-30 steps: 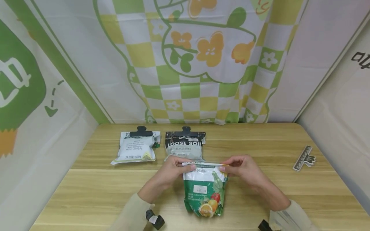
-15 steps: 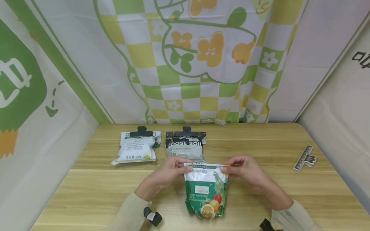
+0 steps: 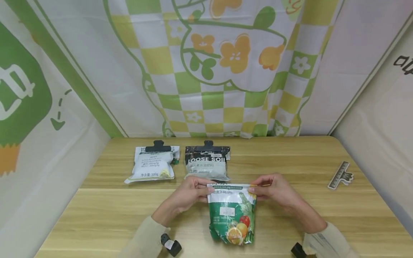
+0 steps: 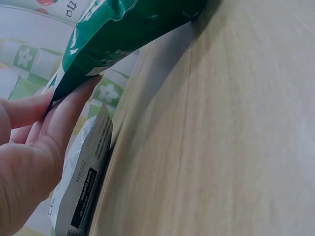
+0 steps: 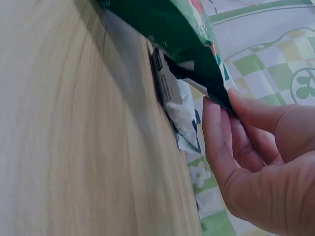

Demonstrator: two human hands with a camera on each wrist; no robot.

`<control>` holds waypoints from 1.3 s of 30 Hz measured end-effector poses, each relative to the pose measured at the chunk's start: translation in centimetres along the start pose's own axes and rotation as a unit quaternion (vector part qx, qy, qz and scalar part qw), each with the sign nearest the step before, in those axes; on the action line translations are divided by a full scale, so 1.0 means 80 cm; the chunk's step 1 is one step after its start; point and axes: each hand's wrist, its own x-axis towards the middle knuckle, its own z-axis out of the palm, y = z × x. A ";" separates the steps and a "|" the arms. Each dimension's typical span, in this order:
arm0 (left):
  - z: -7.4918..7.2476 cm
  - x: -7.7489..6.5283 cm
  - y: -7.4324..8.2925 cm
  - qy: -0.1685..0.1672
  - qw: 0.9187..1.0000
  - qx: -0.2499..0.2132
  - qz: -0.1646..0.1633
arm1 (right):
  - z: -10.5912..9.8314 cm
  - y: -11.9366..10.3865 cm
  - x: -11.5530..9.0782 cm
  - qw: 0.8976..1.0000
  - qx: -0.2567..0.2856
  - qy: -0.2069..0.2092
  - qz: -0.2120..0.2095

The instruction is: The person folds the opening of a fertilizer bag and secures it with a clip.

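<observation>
Between both hands is a green and white fertilizer bag point(image 3: 230, 215) printed with fruit and vegetables. My left hand point(image 3: 190, 193) pinches its top left corner, thumb in front and fingers behind. The top right corner is pinched by my right hand point(image 3: 275, 190) in the same way. In the left wrist view, the thumb and fingers of the left hand point(image 4: 37, 132) meet on the bag's edge point(image 4: 118, 37). The right wrist view has the right hand point(image 5: 261, 142) pinching the other edge of the bag point(image 5: 172, 29), which slants over the table.
Behind lie a white bag point(image 3: 153, 165) and a black and grey "LOOSE SOIL" bag point(image 3: 206, 166), each with a black clip on its top. A loose patterned clip point(image 3: 340, 175) lies at the right of the wooden table point(image 3: 113, 218). A patterned curtain point(image 3: 232, 114) hangs behind the table.
The fertilizer bag has shifted slightly right and down in the head view, with its printed front turned more toward the camera. Both hands keep their pinch on its corners.
</observation>
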 end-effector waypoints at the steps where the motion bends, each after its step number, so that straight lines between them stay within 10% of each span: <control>1: 0.001 0.000 -0.001 0.001 1.000 0.000 0.003 | 0.000 0.000 0.000 1.000 -0.001 0.000 0.001; 15: 0.006 0.000 -0.002 0.014 1.000 0.000 0.021 | -0.011 -0.006 -0.002 0.988 -0.152 0.011 -0.025; 39: 0.009 0.000 -0.001 0.021 1.000 -0.005 0.007 | -0.087 -0.025 -0.036 0.981 -0.186 0.054 -0.006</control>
